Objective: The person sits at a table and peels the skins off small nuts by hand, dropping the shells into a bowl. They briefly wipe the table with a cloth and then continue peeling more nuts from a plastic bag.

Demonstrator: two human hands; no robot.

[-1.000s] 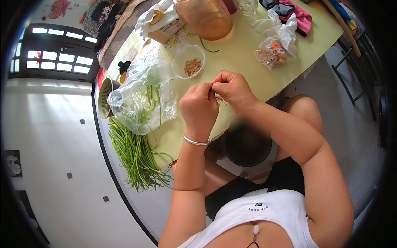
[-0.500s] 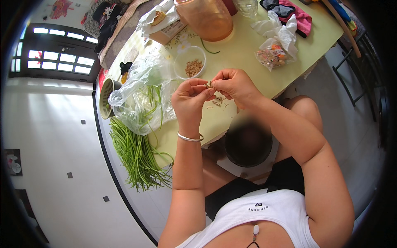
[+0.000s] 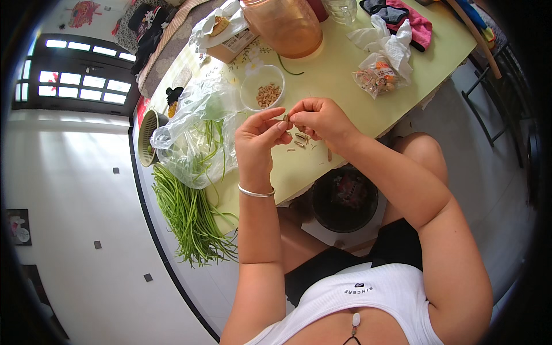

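Note:
My left hand (image 3: 260,133) and my right hand (image 3: 325,122) meet above the near part of the table. Thumb and forefinger of each are pinched on one small greenish-brown piece (image 3: 286,117), too small to name. Right below them, several small slender brownish pieces (image 3: 300,140) lie loose on the yellow tabletop. Just beyond my hands stands a round clear plastic bowl (image 3: 247,95), with a heap of small tan pieces (image 3: 268,95) in it. A silver bangle (image 3: 257,193) circles my left wrist.
Long green stalks (image 3: 187,218) hang over the table's left edge beside a clear plastic bag (image 3: 195,144) and a basket (image 3: 150,129). A large orange jar (image 3: 284,29) stands at the back, a small packet (image 3: 376,76) to the right. A dark bin (image 3: 345,210) sits below the near edge.
Both hands have shifted slightly left, still pinching together. My left fingers have spread a little. More of the loose pieces on the table show beneath my hands, and the bin's inside is clearer.

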